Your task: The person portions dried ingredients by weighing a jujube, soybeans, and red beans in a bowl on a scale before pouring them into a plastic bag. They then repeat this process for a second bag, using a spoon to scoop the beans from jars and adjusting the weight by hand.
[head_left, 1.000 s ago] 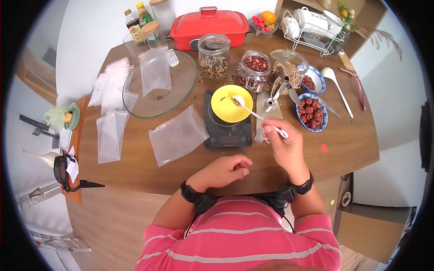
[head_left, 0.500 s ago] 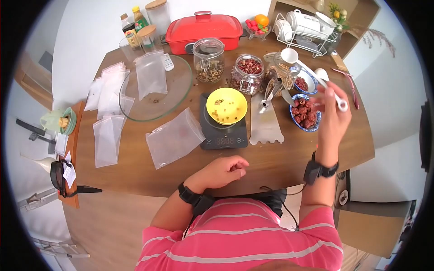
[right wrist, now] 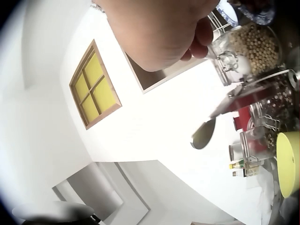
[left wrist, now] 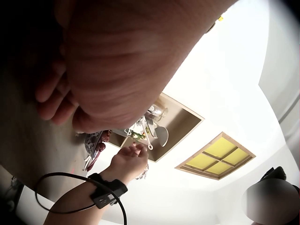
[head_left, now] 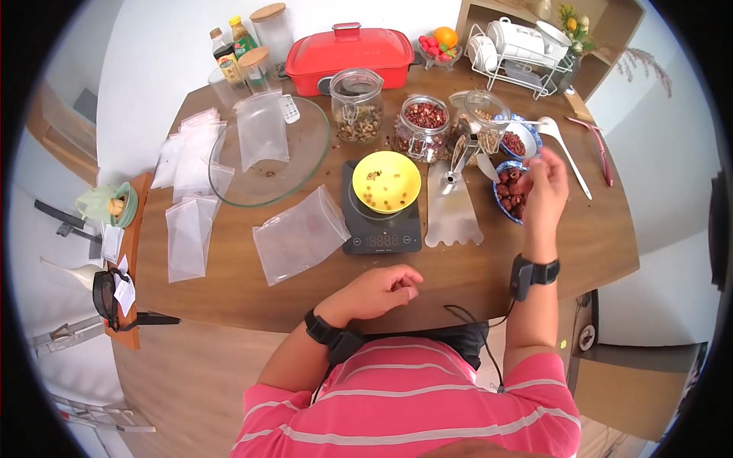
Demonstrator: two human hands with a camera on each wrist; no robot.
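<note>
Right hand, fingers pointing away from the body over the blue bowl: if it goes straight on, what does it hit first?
Probably the small blue-rimmed bowl of red berries just beyond the right hand, with the open jar of pale beans beside it; depth is unclear from the head view.

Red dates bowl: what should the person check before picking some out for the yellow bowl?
1. Right hand over the dates bowl: ok, fingertips at the dates.
2. Date pinched already: cannot tell, the fingers hide it.
3. Yellow bowl on the scale: ok, it sits centred and holds a few bits.
4. Spoon out of the way: ok, it lies on the table beyond the bowl.
5. Open jar near the hand: not ok, it stands close beside the path back to the scale.
6. Left hand clear: ok, it rests at the table edge, holding nothing.
</note>
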